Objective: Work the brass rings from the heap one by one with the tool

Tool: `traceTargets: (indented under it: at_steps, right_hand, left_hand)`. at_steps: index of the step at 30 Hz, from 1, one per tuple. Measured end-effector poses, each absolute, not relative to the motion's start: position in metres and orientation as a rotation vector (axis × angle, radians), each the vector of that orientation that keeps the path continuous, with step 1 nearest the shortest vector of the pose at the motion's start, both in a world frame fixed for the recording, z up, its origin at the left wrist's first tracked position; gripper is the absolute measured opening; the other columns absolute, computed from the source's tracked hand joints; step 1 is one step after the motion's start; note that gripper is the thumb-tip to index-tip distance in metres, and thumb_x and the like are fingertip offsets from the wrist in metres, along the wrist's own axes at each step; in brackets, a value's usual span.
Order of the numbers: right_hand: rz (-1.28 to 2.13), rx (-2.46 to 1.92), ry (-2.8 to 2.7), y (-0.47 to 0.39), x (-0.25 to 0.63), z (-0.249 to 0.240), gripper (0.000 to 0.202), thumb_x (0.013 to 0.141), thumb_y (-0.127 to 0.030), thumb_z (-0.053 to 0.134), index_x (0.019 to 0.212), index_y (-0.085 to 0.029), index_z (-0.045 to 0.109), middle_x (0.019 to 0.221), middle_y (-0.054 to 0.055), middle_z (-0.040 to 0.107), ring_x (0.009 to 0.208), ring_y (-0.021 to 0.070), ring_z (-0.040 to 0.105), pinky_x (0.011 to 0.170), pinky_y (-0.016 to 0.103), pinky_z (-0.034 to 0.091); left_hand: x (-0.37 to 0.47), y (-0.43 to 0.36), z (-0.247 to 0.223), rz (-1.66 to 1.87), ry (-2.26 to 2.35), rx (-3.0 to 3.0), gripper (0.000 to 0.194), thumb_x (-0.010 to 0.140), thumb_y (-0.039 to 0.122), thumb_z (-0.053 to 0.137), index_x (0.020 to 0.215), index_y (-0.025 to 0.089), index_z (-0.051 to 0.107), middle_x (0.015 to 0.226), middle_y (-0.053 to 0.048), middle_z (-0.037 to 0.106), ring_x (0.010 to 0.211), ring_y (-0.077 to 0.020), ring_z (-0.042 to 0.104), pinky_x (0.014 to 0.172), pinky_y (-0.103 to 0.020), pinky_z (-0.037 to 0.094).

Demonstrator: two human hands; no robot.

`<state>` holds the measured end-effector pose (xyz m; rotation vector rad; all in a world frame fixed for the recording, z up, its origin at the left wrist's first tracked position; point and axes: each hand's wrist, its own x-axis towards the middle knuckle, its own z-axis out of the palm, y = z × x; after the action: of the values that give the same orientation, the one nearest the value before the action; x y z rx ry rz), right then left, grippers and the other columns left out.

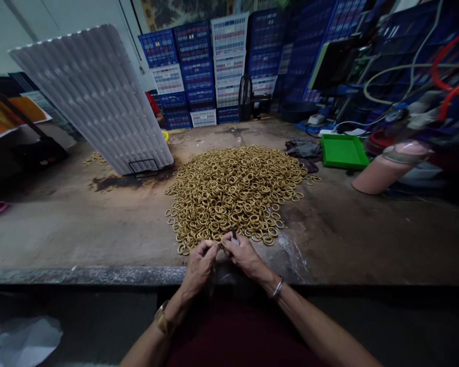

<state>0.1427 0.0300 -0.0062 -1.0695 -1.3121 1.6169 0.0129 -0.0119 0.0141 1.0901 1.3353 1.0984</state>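
Observation:
A broad heap of brass-coloured rings [233, 188] lies on the worktable, its near edge just beyond my hands. My left hand [202, 260] is closed in a pinch on one ring [220, 245], of which only a small part shows between the fingertips. Close beside it, my right hand [245, 255] is closed around a small tool with a grey body and dark tip [234, 236]. Its fingertips meet the ring as well. Fingers cover most of the tool, so its exact kind does not show.
Corrugated translucent sheets [99, 97] lean in a wire stand at the left. A green tray [344, 151] and a pink cylinder [386, 168] stand at the right, with dark cloth [305, 149] nearby. Stacked blue and white crates [195, 71] line the back. The worktable's front edge [80, 275] runs below my hands.

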Motion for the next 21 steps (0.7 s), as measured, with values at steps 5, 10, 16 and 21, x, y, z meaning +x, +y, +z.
traceTargets:
  at_steps: [5,10,16,21]
  right_hand:
    - [1.758,-1.007,-1.198,0.026,0.147,-0.004,0.029,0.071,-0.046,0.055,0.073,-0.018,0.049,0.054,-0.006,0.044,0.041,0.0047,0.033,0.035,0.016,0.024]
    - [1.580,-1.052,-1.434,0.024,0.151,-0.001,0.028,0.072,-0.044,0.056,0.068,-0.016,0.052,0.050,-0.006,0.044,0.043,0.0055,0.036,0.040,0.017,0.028]
    - [1.597,-1.085,-1.425,0.018,0.149,-0.007,0.026,0.073,-0.042,0.055,0.068,-0.017,0.051,0.050,-0.006,0.046,0.042,0.0056,0.034,0.041,0.018,0.028]
    - [1.478,-1.179,-1.471,0.016,0.151,-0.015,0.021,0.076,-0.035,0.049,0.068,-0.017,0.053,0.051,-0.005,0.047,0.043,0.0071,0.037,0.044,0.019,0.031]
  left_hand:
    - [0.017,-0.020,0.019,1.055,1.021,0.852,0.030,0.075,0.046,0.055,0.079,0.017,0.049,0.060,0.005,0.048,0.042,-0.0041,0.040,0.042,-0.017,0.035]
    - [0.018,-0.023,0.018,1.006,1.116,1.043,0.030,0.078,0.045,0.052,0.074,0.015,0.050,0.064,0.001,0.053,0.046,-0.0052,0.046,0.044,-0.018,0.039]
    - [0.017,-0.031,0.013,1.031,1.149,1.048,0.028,0.078,0.043,0.053,0.078,0.015,0.051,0.070,0.001,0.055,0.052,-0.0065,0.049,0.048,-0.019,0.042]
    - [0.021,-0.036,0.010,1.036,1.139,0.973,0.029,0.076,0.043,0.055,0.076,0.015,0.049,0.069,0.001,0.055,0.051,-0.0069,0.048,0.050,-0.020,0.043]
